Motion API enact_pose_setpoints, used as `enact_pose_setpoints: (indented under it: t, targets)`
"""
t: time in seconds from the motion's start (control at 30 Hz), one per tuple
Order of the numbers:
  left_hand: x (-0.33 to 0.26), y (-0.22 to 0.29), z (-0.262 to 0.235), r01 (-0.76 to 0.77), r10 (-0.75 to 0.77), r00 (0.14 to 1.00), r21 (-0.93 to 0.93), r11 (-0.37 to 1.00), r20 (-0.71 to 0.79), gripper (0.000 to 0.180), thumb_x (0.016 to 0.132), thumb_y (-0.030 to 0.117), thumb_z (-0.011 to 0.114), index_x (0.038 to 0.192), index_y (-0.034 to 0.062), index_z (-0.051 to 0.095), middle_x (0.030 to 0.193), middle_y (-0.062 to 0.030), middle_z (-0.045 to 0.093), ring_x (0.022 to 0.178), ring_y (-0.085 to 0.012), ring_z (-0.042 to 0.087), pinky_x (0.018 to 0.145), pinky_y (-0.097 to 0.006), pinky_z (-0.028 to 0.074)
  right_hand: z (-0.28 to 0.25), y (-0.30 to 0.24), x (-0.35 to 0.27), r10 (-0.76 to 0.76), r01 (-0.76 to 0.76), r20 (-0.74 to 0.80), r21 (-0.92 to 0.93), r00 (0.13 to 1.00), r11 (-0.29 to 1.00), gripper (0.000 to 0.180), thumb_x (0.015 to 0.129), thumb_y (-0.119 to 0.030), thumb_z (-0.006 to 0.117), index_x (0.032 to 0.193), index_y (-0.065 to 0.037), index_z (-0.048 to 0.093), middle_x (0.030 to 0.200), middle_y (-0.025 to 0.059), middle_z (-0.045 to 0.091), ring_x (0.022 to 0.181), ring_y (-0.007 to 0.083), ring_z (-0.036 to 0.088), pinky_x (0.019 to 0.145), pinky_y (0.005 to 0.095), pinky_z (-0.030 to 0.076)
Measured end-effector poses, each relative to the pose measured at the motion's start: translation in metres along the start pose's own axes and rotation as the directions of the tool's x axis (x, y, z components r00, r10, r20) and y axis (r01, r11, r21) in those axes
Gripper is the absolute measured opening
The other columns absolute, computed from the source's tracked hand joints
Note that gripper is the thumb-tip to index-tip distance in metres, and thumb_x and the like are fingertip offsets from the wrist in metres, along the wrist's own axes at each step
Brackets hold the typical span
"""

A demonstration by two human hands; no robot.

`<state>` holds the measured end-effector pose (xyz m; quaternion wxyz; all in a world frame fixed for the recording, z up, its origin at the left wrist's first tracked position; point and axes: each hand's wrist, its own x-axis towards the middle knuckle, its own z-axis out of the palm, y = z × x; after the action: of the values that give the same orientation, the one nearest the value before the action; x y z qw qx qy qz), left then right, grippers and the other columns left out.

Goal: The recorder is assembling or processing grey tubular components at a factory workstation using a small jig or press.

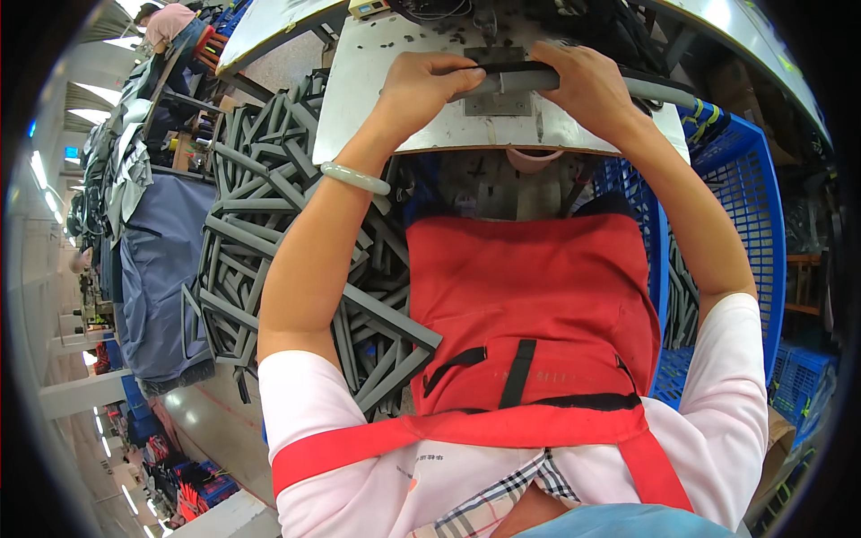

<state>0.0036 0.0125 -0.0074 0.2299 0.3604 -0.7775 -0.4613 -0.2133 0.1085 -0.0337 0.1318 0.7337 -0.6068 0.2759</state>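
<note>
A grey padded strip with black edging (529, 81) lies across the metal plate (499, 107) of a sewing machine (485, 23). My left hand (414, 94) pinches one end of it between thumb and fingers, just left of the plate. On the other side, my right hand (587, 90) grips the strip with the fingers curled over it. From there the strip runs on to the right, past the table's edge. A small light mark or seam shows on the grey part between my hands. The needle area sits just beyond the strip, too small to make out.
Left of the white table (354, 108) is a big heap of bent grey strips (260, 224). A blue plastic crate (762, 193) holding more strips stands at the right. Dark scraps dot the tabletop. A person (166, 27) is far off at upper left.
</note>
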Motion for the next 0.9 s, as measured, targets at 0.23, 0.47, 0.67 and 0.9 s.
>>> enact_pose_setpoints:
  t: [0.23,0.47,0.67,0.9]
  targets:
    - [0.016,-0.014,-0.007,-0.017,0.016,0.999,-0.042,0.999,-0.030,0.030,0.086,0.018,0.072,0.109,-0.0018,0.070,0.092,-0.0036,0.070,0.082,-0.0086,0.062,0.074,-0.021,0.049,0.011,0.006,0.014,0.007,-0.007,-0.018,0.000,1.000,1.000,0.042,0.071,-0.016,0.075,0.110,-0.011,0.060,0.087,0.0121,0.068,0.087,0.0346,0.065,0.073,0.0441,0.051]
    - [0.028,-0.017,-0.008,-0.012,0.010,1.000,-0.069,0.998,-0.028,0.028,0.087,0.019,0.071,0.108,0.0007,0.071,0.092,-0.0010,0.069,0.082,-0.0074,0.060,0.074,-0.021,0.047,0.012,0.012,0.025,0.077,-0.077,0.033,-0.014,0.996,0.997,0.040,0.075,-0.020,0.073,0.111,-0.010,0.062,0.097,0.0156,0.068,0.095,0.0363,0.063,0.080,0.0430,0.050]
    - [0.044,-0.024,-0.014,-0.129,0.102,0.985,-0.193,0.973,-0.142,0.031,0.086,0.022,0.070,0.105,-0.0016,0.072,0.091,-0.0057,0.071,0.082,-0.0117,0.062,0.075,-0.026,0.049,0.020,0.054,0.023,0.086,-0.035,-0.239,0.208,0.967,0.977,0.035,0.079,-0.024,0.072,0.107,-0.005,0.064,0.088,0.0172,0.067,0.085,0.0307,0.065,0.076,0.0406,0.051]
    - [-0.018,0.010,0.020,-0.182,0.102,0.960,0.309,0.933,0.259,0.029,0.087,0.025,0.069,0.100,-0.0013,0.071,0.085,-0.0067,0.071,0.077,-0.0097,0.062,0.072,-0.028,0.050,-0.001,-0.118,-0.057,-0.471,0.452,0.008,0.261,0.882,0.853,0.014,0.075,-0.011,0.061,0.087,-0.005,0.060,0.129,0.0131,0.053,0.121,0.0288,0.052,0.100,0.0379,0.044]
